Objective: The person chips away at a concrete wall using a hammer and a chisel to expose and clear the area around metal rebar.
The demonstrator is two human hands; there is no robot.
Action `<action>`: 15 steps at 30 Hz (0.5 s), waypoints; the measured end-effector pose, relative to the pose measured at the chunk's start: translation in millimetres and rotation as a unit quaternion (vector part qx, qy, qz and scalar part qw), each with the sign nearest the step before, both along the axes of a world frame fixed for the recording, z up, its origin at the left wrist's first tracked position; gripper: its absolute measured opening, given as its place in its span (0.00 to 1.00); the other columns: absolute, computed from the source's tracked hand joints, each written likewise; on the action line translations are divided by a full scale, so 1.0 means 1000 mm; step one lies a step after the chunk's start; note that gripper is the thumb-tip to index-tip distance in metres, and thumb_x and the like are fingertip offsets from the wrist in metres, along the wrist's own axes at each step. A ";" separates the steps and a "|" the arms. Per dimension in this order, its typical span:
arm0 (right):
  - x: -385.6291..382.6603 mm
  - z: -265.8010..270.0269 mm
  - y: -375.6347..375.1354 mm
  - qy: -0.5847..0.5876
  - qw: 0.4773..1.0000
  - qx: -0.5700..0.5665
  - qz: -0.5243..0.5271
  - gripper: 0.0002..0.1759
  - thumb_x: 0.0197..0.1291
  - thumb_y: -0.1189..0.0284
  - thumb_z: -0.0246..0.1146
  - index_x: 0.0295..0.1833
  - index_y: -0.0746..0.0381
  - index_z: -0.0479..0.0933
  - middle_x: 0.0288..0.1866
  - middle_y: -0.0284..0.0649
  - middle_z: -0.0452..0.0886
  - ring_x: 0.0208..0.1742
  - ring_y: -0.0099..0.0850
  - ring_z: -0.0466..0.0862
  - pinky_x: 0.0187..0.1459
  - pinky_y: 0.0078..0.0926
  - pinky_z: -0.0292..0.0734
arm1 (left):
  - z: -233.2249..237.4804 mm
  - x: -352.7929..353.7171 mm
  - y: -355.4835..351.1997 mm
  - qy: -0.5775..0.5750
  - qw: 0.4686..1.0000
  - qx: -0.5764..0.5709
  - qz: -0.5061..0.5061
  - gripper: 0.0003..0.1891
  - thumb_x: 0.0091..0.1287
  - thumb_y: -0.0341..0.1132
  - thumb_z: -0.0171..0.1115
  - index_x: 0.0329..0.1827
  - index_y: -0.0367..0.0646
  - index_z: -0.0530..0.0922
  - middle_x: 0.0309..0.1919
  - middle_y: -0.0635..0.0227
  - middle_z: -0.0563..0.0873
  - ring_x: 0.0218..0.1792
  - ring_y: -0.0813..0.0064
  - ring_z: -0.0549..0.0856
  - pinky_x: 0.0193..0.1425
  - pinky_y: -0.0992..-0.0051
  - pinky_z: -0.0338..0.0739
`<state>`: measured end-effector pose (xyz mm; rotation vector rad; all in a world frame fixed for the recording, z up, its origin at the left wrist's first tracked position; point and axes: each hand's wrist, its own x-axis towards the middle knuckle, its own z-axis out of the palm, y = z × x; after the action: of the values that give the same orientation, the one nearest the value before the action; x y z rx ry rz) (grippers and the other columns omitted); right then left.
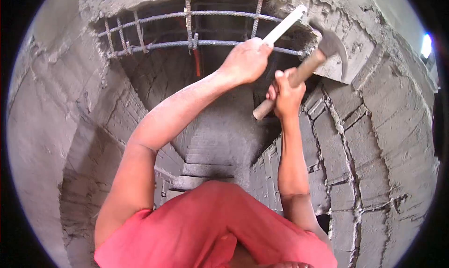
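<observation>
My left hand is closed around a white flat bar that slants up to the right. A dark spot, perhaps a hole, marks the bar's far tip, close to the rough concrete edge. Its lower end is hidden in my fist. In my right hand I grip a hammer by its wooden handle, around the middle. The hammer's dark metal head, with a curved claw-like part, points up and right, beside the concrete and apart from the bar.
Steel rebar crosses an opening in the broken concrete ahead, with an orange-red strip hanging behind it. Cracked block walls rise on both sides. Below lie concrete steps.
</observation>
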<state>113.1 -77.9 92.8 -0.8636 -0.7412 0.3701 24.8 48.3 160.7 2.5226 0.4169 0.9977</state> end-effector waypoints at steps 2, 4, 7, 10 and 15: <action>-0.005 0.004 -0.028 -0.098 0.991 -0.022 -0.090 0.12 0.66 0.73 0.65 0.33 0.60 0.68 0.19 0.31 0.70 0.15 0.22 0.72 0.18 0.23 0.69 | 0.007 -0.001 0.011 -0.062 0.998 0.026 0.010 0.24 0.78 0.48 0.44 0.41 0.33 0.77 0.36 0.39 0.84 0.44 0.38 0.84 0.49 0.47 0.77; -0.012 0.008 -0.042 -0.064 0.992 0.051 -0.097 0.12 0.65 0.74 0.64 0.38 0.56 0.65 0.19 0.31 0.65 0.15 0.22 0.67 0.21 0.26 0.70 | -0.004 -0.001 0.026 -0.083 0.994 0.071 0.004 0.23 0.79 0.48 0.45 0.38 0.36 0.76 0.26 0.43 0.80 0.34 0.38 0.82 0.37 0.49 0.75; -0.002 0.000 -0.059 -0.079 0.982 0.163 -0.058 0.10 0.69 0.75 0.58 0.43 0.53 0.62 0.22 0.33 0.65 0.18 0.25 0.68 0.24 0.30 0.72 | -0.014 0.013 0.059 -0.116 0.983 0.140 -0.011 0.21 0.79 0.49 0.49 0.39 0.38 0.76 0.22 0.47 0.79 0.28 0.40 0.82 0.28 0.52 0.73; -0.015 -0.032 -0.076 -0.052 0.972 0.226 -0.029 0.11 0.70 0.74 0.57 0.43 0.53 0.59 0.21 0.33 0.63 0.17 0.26 0.68 0.23 0.30 0.73 | -0.036 0.038 0.078 -0.156 0.974 0.163 -0.023 0.18 0.78 0.47 0.51 0.39 0.40 0.75 0.21 0.49 0.78 0.26 0.43 0.83 0.26 0.54 0.73; -0.012 -0.103 -0.127 -0.052 0.993 0.060 -0.082 0.15 0.74 0.59 0.58 0.44 0.57 0.62 0.22 0.34 0.67 0.18 0.24 0.69 0.22 0.28 0.72 | -0.080 0.112 0.025 -0.307 0.946 0.100 0.001 0.17 0.78 0.44 0.52 0.39 0.38 0.77 0.25 0.45 0.80 0.27 0.41 0.83 0.27 0.51 0.76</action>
<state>101.3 -204.6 -10.6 -0.8277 -0.7748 0.1337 137.0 73.3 80.4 2.2010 0.1307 1.8156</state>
